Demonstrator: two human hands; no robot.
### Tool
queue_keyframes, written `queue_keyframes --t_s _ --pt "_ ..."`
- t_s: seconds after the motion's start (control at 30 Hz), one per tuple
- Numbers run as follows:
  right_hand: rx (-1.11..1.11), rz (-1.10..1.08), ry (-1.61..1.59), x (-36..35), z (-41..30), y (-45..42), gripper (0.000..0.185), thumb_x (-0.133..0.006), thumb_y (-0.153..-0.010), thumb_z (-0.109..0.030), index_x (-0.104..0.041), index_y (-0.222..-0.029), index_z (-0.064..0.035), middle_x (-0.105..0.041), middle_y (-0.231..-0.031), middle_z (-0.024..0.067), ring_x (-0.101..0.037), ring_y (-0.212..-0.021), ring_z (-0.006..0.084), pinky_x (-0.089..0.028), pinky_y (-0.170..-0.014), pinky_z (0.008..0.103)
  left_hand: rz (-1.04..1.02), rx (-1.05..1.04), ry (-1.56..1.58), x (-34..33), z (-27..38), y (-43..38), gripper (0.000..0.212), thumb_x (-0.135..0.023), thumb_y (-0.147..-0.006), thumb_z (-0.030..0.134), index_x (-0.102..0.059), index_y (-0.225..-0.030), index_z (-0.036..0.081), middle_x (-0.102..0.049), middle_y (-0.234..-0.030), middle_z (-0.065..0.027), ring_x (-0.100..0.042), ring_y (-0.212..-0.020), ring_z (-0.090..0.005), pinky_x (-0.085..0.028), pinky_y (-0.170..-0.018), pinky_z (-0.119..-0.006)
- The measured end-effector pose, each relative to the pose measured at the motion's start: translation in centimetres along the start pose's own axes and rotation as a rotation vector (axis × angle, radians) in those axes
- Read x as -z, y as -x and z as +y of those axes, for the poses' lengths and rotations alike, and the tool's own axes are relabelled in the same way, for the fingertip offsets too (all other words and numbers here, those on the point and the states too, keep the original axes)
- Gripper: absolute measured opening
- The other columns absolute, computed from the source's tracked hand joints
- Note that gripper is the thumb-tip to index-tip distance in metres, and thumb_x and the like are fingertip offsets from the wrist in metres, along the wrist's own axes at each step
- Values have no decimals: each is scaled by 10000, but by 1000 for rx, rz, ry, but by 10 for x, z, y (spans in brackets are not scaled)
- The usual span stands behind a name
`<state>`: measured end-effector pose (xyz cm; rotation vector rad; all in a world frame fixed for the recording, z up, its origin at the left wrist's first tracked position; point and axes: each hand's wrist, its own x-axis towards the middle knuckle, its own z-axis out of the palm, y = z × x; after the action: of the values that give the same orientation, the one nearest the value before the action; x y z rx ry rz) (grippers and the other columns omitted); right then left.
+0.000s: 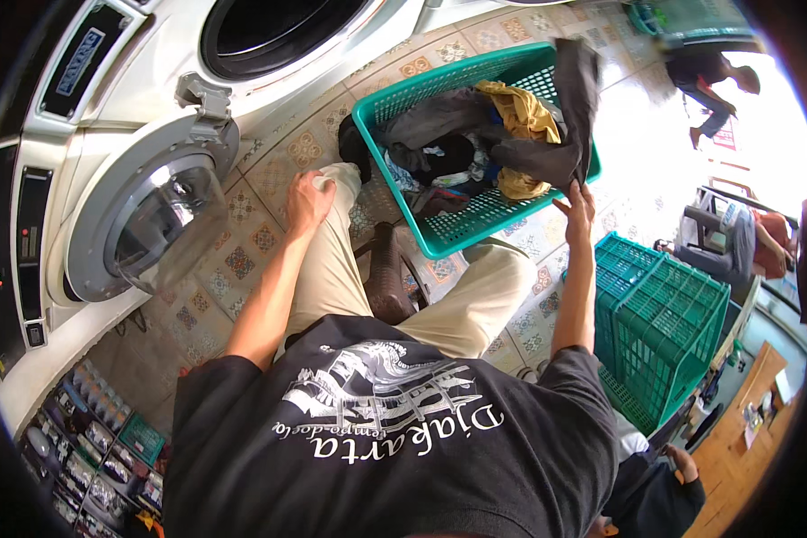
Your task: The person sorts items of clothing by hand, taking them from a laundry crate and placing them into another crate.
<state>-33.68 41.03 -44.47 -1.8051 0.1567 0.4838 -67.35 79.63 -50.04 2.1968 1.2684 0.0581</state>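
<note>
My right hand grips a dark grey garment at the right end of a green plastic laundry basket. Part of this garment stands up over the basket's rim, its upper end blurred, and another part hangs in over the pile. Inside lie crumpled clothes, among them a mustard-yellow garment and a grey garment. My left hand rests on my left knee, holding nothing. Between my legs shows a brown woven seat.
A front-loading washing machine is on the left, its round door swung out towards my left arm. Stacked green plastic baskets stand to my right. Beyond are a walking person, a seated person and a wooden counter.
</note>
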Motion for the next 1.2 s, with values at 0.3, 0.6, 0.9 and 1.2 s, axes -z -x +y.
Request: queue_keyframes --t_s 0.3,0.6,0.9,1.2 --pt "7 -72 -382 -5 -38 25 276 -481 -1006 -197 -489 -1211 -12 -607 -1134 133 -649 -965 279 -597 -766 448 19 -98 -9 -9 -17 5 343 -655 -809 330 -686 -1022 63 -656 -1027 -191 -615 -991 -371 -481 -880 -452" --pt "445 555 296 -59 -73 -170 319 -629 -881 -235 -566 -1084 4 -652 -870 177 -643 -834 325 -520 -763 415 13 -112 -80 1 -12 1 307 -647 -811 291 -682 -1005 55 -643 -1044 -185 -604 -995 -371 -476 -877 -442" --pt "229 -686 1217 -213 189 -126 171 -712 -789 -189 -716 -935 -100 -616 -1144 178 -626 -1022 346 -523 -850 425 -75 27 -90 12 26 -8 295 -644 -814 252 -665 -1028 50 -639 -1084 -156 -605 -1015 -355 -476 -890 -426" --pt "332 -711 1681 -226 244 -107 268 -492 -924 -187 -697 -1037 -57 -575 -1317 92 -570 -1131 312 -533 -842 456 -93 56 -104 8 34 -18 272 -654 -820 233 -664 -1029 59 -643 -1099 -120 -611 -1027 -323 -466 -903 -403"
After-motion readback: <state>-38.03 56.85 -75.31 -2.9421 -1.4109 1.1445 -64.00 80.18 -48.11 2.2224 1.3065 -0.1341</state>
